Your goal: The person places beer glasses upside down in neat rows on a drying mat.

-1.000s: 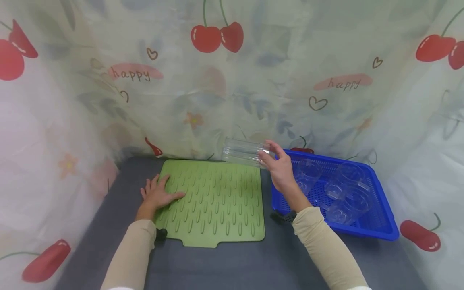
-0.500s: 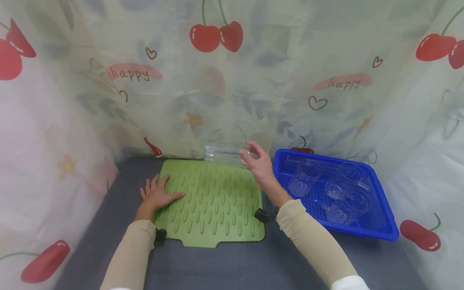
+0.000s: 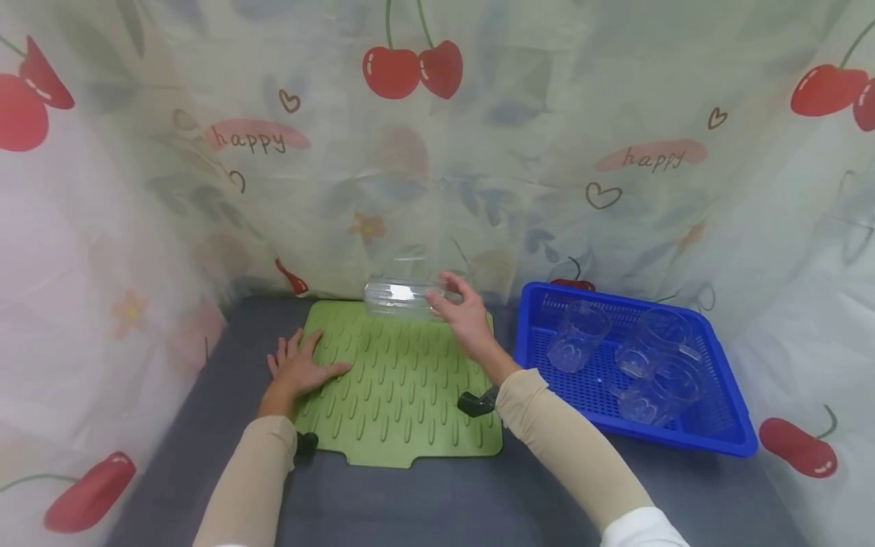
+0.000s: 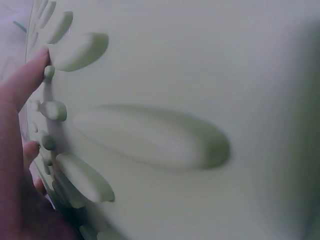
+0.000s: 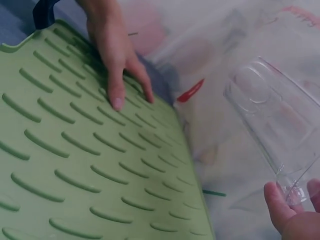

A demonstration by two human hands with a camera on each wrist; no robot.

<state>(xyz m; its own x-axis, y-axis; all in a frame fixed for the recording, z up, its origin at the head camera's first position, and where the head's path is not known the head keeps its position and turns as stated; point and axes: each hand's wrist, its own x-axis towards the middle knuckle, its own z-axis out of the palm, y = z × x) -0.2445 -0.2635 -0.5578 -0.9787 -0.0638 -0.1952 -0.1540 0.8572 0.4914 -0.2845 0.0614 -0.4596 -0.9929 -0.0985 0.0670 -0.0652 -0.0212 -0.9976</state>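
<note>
Above the far edge of a green ridged mat [image 3: 403, 399], my right hand [image 3: 466, 317] holds a clear drinking glass [image 3: 396, 295] tipped onto its side. The fingers and thumb grip its right end, and the other end points left. In the right wrist view, the glass [image 5: 270, 110] looks see-through, with fingertips around a clear part at its lower end. My left hand [image 3: 301, 374] rests on the mat's left edge, fingers spread, the thumb lying over the ridges. The left wrist view shows the ridges [image 4: 155, 137] very close, with part of the hand at the side.
A blue plastic basket [image 3: 632, 431] stands right of the mat. Inside are clear glasses: one at the left [image 3: 577, 338] and two overlapping at the right. A patterned curtain [image 3: 437, 190] rises behind the dark grey tabletop [image 3: 437, 509].
My right hand has carried the glass leftward from beside the basket to over the mat's far part, slightly lower. The left hand has stayed in place on the mat.
</note>
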